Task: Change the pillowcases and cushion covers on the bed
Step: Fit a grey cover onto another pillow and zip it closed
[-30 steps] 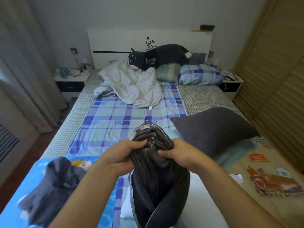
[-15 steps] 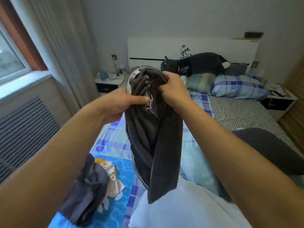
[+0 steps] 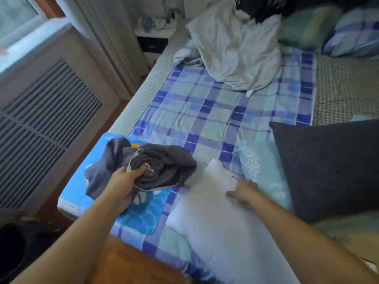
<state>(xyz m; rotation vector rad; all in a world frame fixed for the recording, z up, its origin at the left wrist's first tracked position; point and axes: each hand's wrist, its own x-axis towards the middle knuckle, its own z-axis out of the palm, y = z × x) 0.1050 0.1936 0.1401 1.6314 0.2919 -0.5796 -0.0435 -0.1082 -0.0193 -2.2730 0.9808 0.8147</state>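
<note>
While earlier both hands held it, left hand (image 3: 123, 182) alone grips grey cover (image 3: 162, 167) | right hand (image 3: 243, 191) open on white pillow (image 3: 215, 218)

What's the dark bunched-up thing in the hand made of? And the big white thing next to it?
The dark grey cover in the left hand looks like soft, matte woven cloth, since it crumples into folds. The white pillow insert under the right hand looks like smooth, plain fabric, puffy, so probably stuffed; the filling is hidden.
</note>
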